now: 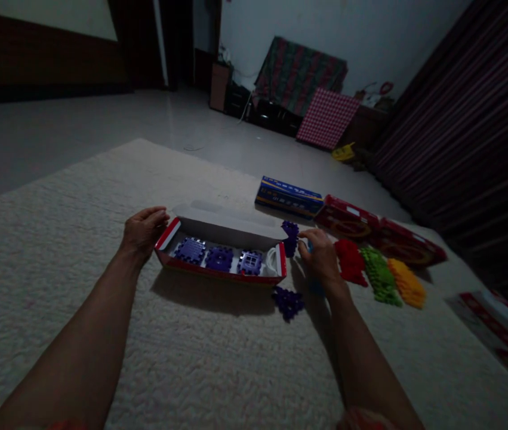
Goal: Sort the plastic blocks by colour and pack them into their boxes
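A long box (218,273) lies open on the pale mat (200,364), between the two hands. Inside it are three purple squares (219,258) in a row, and a white string (272,261) at the right end. The left hand (144,230) is at the left end of the box with its fingers bent and close together; I can't tell if they grip it. The right hand (320,251) is just past the other end, its fingers curled next to a purple piece (290,240). I can't tell if they hold anything. A purple triangle (288,302) lies nearer the person. To the right are red blocks (350,262), green blocks (381,276) and yellow blocks (406,283). Behind them are a blue box (288,197) and two red boxes (347,218).
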Action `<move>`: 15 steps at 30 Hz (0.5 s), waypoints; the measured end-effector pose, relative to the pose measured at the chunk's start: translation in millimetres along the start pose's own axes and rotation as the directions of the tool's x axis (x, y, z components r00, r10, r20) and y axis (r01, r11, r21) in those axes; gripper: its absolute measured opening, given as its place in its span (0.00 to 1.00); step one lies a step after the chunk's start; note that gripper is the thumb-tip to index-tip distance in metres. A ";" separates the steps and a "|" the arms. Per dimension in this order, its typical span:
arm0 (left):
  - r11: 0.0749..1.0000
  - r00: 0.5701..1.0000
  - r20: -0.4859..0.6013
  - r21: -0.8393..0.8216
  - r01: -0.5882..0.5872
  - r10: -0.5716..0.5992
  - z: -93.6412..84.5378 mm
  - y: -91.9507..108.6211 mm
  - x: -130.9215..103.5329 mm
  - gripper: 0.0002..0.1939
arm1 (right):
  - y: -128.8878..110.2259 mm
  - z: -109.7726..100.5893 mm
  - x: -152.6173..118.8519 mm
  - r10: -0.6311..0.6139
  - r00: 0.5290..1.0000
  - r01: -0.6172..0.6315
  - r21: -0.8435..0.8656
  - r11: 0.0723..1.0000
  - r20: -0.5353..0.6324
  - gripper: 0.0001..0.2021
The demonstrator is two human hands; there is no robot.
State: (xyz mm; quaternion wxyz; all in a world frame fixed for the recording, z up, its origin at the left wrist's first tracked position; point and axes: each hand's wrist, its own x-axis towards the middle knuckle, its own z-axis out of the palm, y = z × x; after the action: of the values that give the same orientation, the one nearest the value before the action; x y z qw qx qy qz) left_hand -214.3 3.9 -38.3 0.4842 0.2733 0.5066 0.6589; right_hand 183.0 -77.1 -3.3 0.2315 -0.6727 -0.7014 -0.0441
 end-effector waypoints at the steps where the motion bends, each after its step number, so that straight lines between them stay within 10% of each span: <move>1: 1.000 1.000 -0.007 0.009 -0.001 0.001 0.6 1.0 -1.2 0.12 | -0.4 6.2 -2.5 -0.011 1.000 0.011 -0.007 1.000 0.014 0.13; 15: 0.999 0.999 -0.030 0.040 -0.033 0.034 2.4 3.2 -4.3 0.12 | 4.7 38.0 -12.9 0.003 1.000 -0.006 -0.100 0.995 -0.029 0.14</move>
State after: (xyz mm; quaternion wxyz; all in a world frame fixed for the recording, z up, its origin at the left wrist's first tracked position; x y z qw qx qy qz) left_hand -211.8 0.8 -33.9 0.4597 0.2811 0.5222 0.6610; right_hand 177.4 -74.4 -43.1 0.2075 -0.6842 -0.6935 -0.0885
